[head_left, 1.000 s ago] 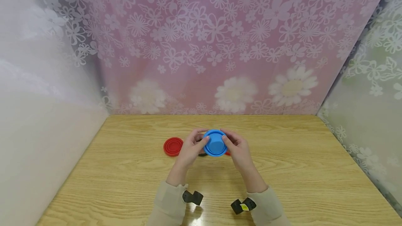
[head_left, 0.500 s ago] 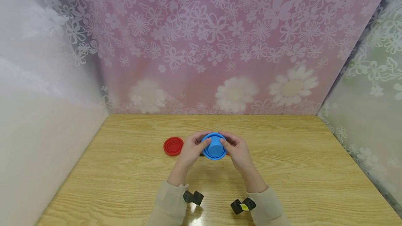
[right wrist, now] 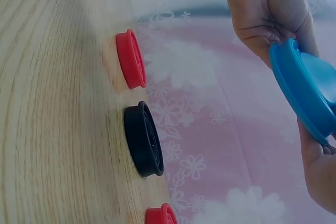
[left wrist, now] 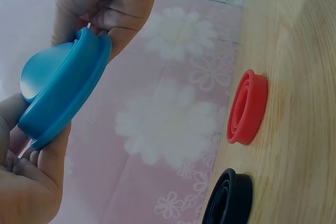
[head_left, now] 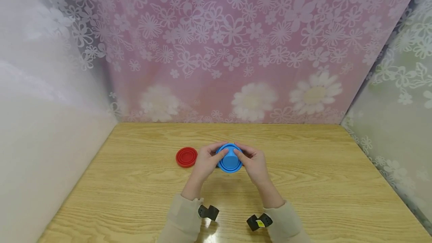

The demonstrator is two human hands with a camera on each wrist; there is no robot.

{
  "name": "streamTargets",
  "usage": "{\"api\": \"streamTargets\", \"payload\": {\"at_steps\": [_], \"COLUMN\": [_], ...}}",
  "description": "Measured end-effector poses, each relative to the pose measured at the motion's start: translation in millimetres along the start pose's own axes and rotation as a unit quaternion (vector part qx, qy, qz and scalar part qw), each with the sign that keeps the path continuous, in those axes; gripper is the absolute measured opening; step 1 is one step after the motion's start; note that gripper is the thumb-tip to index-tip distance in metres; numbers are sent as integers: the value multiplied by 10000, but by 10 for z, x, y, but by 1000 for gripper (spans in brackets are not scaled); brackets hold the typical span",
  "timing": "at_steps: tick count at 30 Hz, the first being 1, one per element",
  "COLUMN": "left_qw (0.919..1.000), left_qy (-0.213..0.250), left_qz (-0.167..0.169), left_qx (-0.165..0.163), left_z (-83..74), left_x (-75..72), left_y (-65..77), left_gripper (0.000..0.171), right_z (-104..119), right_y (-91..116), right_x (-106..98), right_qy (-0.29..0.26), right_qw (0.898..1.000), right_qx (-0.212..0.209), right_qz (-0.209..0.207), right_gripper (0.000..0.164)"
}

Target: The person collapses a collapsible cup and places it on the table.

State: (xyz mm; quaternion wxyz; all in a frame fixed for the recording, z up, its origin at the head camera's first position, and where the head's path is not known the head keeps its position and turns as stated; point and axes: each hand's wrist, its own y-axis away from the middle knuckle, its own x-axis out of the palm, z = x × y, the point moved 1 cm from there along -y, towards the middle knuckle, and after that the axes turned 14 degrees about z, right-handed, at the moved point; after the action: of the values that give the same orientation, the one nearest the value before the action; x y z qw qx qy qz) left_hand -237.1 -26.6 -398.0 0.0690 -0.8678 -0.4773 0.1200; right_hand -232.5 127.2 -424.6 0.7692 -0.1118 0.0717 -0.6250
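Both hands hold a blue collapsible cup point(head_left: 231, 162) up off the table, its raised round base turned toward the head camera. My left hand point(head_left: 205, 162) grips its left side and my right hand point(head_left: 255, 163) its right side. The thumbs lie on the base, close to each other, with the other fingers behind the rim. From the side, in the left wrist view, the cup point(left wrist: 65, 85) shows its base bulging out from the wide rim. In the right wrist view, part of the cup point(right wrist: 307, 95) is cut off by the frame edge.
Flattened on the wooden table point(head_left: 141, 190) lies a red collapsible cup point(head_left: 186, 157), left of the hands. Behind the hands, a black one point(right wrist: 143, 140) and a second red one point(left wrist: 249, 107) show in the wrist views. A pink floral curtain point(head_left: 202, 66) hangs at the back.
The blue cup has come slightly lower and nearer to the person. Both thumbs have slid inward from the rim onto its base. The red cup at left stays put.
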Motion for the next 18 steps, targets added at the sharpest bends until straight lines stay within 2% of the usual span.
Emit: {"api": "streamTargets", "payload": {"at_steps": [6, 13, 18], "left_qw": [9998, 9974, 9960], "left_qy": [-221, -692, -861], "left_qz": [-11, -34, -68], "left_qx": [-2, 212, 229], "left_z": [-4, -6, -17], "left_x": [-3, -3, 4], "left_y": [1, 1, 4], "left_gripper": [29, 27, 25], "right_z": [25, 207, 254], "right_y": [10, 62, 70], "right_x": [20, 106, 129], "right_qy": [574, 1129, 1383], "right_qw": [9982, 9919, 9882], "right_qx": [-147, -581, -638], "right_qz": [-41, -76, -140], "right_gripper": [26, 20, 18]}}
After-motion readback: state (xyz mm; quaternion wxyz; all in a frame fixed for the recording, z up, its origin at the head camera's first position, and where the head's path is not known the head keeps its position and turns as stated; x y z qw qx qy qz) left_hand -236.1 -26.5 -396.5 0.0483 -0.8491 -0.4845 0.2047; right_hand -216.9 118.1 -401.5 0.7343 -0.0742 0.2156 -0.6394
